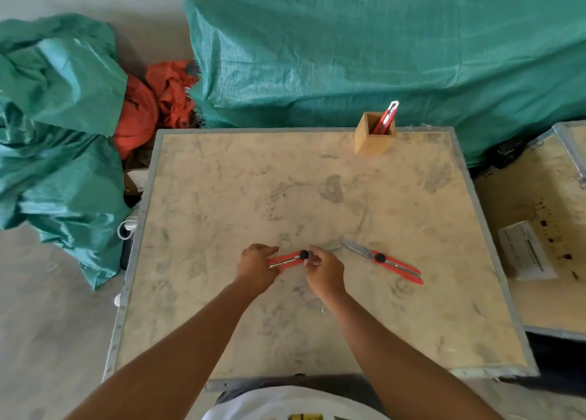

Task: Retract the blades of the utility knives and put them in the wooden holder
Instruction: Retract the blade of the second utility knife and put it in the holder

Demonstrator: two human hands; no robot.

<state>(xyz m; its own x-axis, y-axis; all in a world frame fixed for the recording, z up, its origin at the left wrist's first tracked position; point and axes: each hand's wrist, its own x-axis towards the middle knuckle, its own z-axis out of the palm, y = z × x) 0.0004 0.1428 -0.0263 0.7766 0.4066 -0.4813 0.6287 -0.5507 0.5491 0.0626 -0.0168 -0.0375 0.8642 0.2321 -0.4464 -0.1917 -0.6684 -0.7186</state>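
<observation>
A white shirt (295, 402) with a scrap of yellow print is showing at the very bottom edge, closest to the camera, and two bare forearms are reaching forward from it over a dusty, pale wooden table (222, 324) with a grey metal rim.

The left hand (255, 269) is closing around the handle end of a red utility knife (285, 260), which is lying just above or on the table near its middle front. The right hand (325, 272) is pinching the other end of the same knife, fingertips sitting next to the black round slider knob. The hand is covering the blade end, so how far the blade is out cannot be told.

Just to the right of the hands, apart from them, a second red utility knife (385, 261) is lying flat on the table, angled with its handle toward the near right. Its silver blade is sticking out, pointing toward the far left.

At the far edge of the table, right of centre, a square wooden holder (374, 140) is standing upright. A third red knife (387, 118) is leaning inside it, its top poking above the rim.

Behind the table, green tarpaulins (364, 48) are draping over bulky shapes, with an orange cloth (152, 106) bunching between them. A second similar tabletop (545, 277) is sitting at the right, holding a white paper label (526, 250).
</observation>
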